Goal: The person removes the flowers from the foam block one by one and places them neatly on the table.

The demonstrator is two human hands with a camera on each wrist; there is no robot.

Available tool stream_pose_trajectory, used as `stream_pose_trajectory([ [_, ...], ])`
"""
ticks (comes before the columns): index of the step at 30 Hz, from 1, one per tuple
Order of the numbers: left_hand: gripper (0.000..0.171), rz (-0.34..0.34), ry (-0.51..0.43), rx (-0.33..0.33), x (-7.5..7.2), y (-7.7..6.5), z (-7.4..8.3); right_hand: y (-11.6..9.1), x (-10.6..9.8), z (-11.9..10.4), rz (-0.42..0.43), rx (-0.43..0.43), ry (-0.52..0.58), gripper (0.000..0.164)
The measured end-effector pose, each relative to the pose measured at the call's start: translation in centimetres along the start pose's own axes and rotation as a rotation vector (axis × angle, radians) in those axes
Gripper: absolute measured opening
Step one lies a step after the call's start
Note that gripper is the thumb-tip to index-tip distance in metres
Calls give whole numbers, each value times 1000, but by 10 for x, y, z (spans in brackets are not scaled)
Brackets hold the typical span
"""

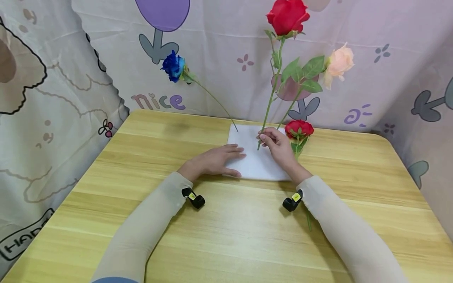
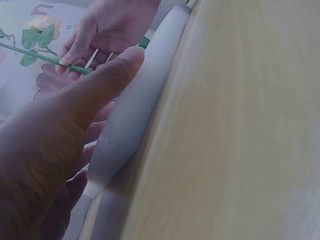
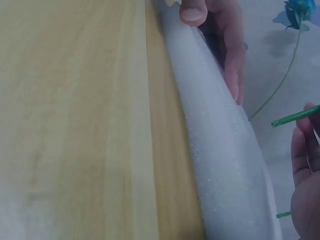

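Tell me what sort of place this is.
Probably an indoor corner set up for tabletop craft. Signs: a wood-grain table, cartoon-printed fabric hanging behind it, and a white block on the table with a blue flower rising from it.

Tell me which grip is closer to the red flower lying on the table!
The right grip. It is just beside the lying red flower, pinching the tall red rose. The left grip is farther off, resting on the left side of the white block.

room: table (image 1: pixel 230 232) between sleeves (image 1: pixel 155 214) | obstacles: blue rose (image 1: pixel 173 67) left, peach rose (image 1: pixel 339 63) right
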State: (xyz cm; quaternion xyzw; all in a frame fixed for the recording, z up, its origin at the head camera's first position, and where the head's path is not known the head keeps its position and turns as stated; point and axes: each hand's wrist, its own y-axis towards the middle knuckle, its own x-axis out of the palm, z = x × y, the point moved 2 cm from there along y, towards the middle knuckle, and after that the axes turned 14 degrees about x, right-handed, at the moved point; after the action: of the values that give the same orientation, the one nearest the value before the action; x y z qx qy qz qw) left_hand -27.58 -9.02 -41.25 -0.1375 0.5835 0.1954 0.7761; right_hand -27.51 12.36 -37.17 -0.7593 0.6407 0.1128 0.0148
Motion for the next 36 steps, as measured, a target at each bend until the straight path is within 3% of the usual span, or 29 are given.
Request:
stream_pose_trajectory([
  [6,84,3,0,3,-1,-1,1,-6,-3,-5,1,-35,-23,20],
  [15,82,1,15,9,0,0,2,-14,-9,-7,12,-21,-29,23],
  [28,81,-2,17,22,1,-1,1,-27,-9,-9,-68,-35,17,23],
  [36,81,11,10,13,-1,-2,3,-37,-15,-12,-55,-13,-39,30],
])
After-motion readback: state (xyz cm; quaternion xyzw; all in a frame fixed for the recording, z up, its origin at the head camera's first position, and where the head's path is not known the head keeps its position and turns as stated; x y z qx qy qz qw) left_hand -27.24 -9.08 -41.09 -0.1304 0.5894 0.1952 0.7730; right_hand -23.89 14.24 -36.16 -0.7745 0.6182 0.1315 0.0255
